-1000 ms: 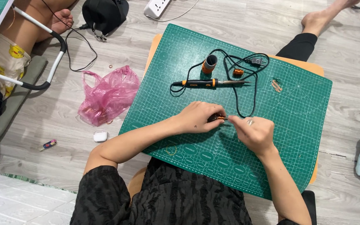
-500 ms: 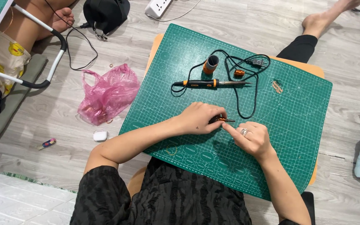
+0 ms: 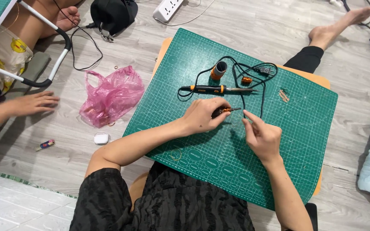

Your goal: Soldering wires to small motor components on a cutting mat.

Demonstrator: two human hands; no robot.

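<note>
- One green mat [image 3: 305, 128] covers the worktop; on it lie one soldering iron [image 3: 213, 89], one orange spool [image 3: 218, 70], one black cord [image 3: 253, 85] and one small orange part [image 3: 246, 80].
- The left hand [image 3: 202, 115] has its grip closed on a small orange-tipped tool [image 3: 224, 111], whose tip points right, just above the mat near the cord.
- The right hand [image 3: 261, 137] holds nothing that I can see; its grip is narrow, forefinger stretched toward the tool's tip, not touching it.
- On the floor: one pink bag [image 3: 112, 96], one small white case [image 3: 101, 138], one white power strip [image 3: 167, 8].
- Another person's hand [image 3: 33, 104] lies flat on the floor at the left.
- Compared with half a second ago, the right hand has drawn back from the tool's tip and sits lower on the mat; the left hand has kept its place.
</note>
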